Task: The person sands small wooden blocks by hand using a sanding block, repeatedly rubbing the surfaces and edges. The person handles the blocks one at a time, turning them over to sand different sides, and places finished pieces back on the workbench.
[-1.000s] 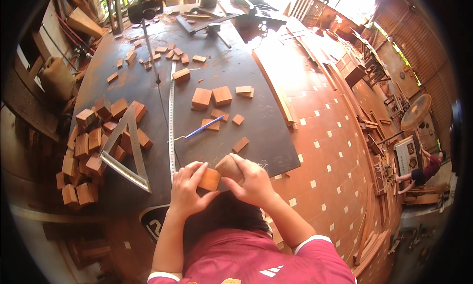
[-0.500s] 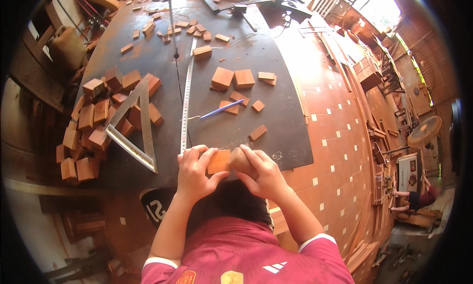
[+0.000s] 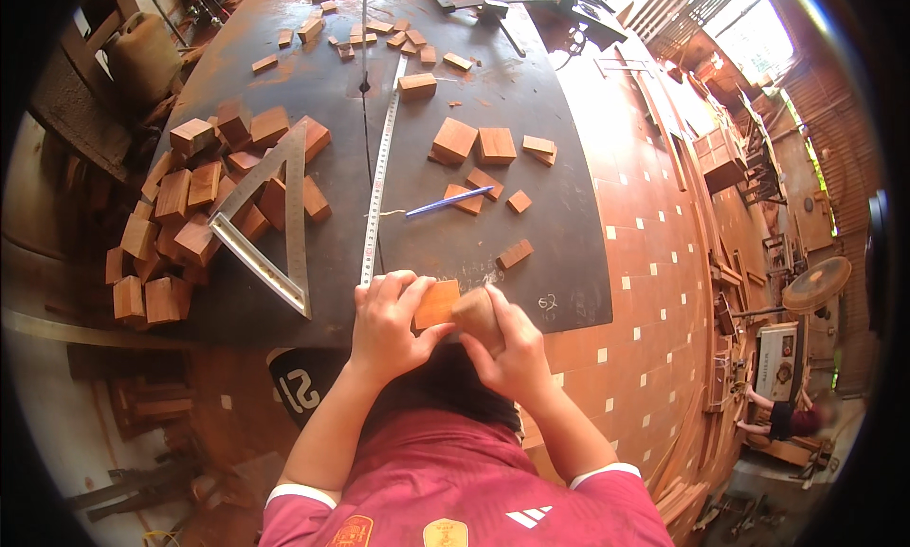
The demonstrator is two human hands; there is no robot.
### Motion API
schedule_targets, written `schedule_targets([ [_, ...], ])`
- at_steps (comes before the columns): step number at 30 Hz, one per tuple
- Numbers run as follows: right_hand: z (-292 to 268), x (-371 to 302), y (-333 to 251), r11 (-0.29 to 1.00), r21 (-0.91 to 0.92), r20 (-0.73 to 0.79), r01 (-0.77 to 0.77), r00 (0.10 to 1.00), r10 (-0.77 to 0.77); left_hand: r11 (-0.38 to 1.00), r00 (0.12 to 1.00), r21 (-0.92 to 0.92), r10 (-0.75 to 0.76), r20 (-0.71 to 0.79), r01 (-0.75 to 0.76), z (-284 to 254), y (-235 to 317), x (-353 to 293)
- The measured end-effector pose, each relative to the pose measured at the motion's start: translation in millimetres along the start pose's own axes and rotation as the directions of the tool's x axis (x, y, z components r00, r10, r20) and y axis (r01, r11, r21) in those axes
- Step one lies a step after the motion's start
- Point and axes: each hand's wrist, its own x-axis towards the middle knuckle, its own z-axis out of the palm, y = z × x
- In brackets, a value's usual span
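Just off the near edge of the dark table, both my hands work close together. My left hand (image 3: 387, 321) is closed around a small orange-brown wooden block (image 3: 436, 304), whose flat face shows between thumb and fingers. In my right hand (image 3: 515, 348) is a duller grey-brown block (image 3: 478, 318) with worn, rounded corners, pinched between thumb and fingers. Its end meets or nearly meets the right side of the wooden block; I cannot tell whether they touch. A steel rule (image 3: 384, 173) lies lengthwise on the table beyond my left hand.
Reddish wooden blocks (image 3: 172, 196) are heaped at the left, a metal triangle square (image 3: 296, 215) leaning over them. A blue pen (image 3: 449, 201) rests across small wood pieces. Several loose blocks (image 3: 455, 140) lie farther off. Tiled floor (image 3: 626, 357) runs along the right; a person (image 3: 791, 419) is in the distance.
The table and everything on it have shifted right in the view. My right hand's block has dropped slightly and tilted against the wooden block's side. Both grips stay the same.
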Motion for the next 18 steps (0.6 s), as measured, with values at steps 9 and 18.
schedule_targets([
  [9,24.7,33.3,7.2,0.997,0.026,-0.131,-0.076,0.988,0.078,1.000,1.000,0.008,0.002,-0.014,-0.002,3.0,-2.5,-0.3],
  [18,17.4,16.7,-3.8,0.963,-0.055,-0.066,-0.266,0.963,0.262,1.000,1.000,0.011,0.000,-0.010,0.000,3.1,-0.6,-0.2],
])
